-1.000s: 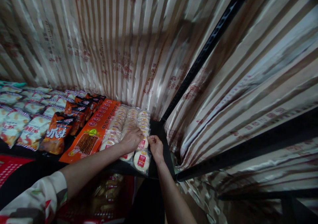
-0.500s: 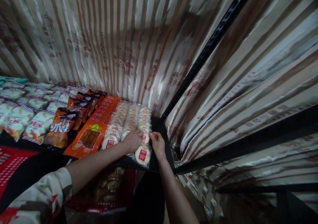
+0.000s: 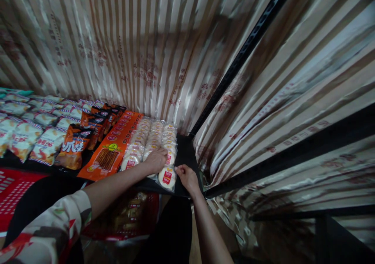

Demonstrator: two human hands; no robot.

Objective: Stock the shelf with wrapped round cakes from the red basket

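Clear packets of round white rice crackers (image 3: pixel 167 178) with red labels lie in three overlapping rows on a black shelf (image 3: pixel 187 150). My left hand (image 3: pixel 157 159) lies across the middle and right rows, its fingers loosely bent and their tips against packets of the right row. At the right edge of that row's front packet is my right hand (image 3: pixel 188 178), thumb and forefinger pinched together at the wrapper. How much of the wrapper is between them is hard to see. Left of the crackers lies a flat orange snack bag (image 3: pixel 107 158) with brown sticks showing.
Orange-and-black snack bags (image 3: pixel 72 147) and several rows of white snack bags (image 3: pixel 48 145) fill the shelf's left. A red basket (image 3: pixel 17 193) stands below at left, another red container (image 3: pixel 125 232) under the shelf. A black post (image 3: pixel 234 68) and striped curtain (image 3: pixel 140 53) enclose the corner.
My right hand has shifted down and toward me, from beside the second packet to the front one. My left hand stays on the rows, moved slightly. The view has shifted a little.
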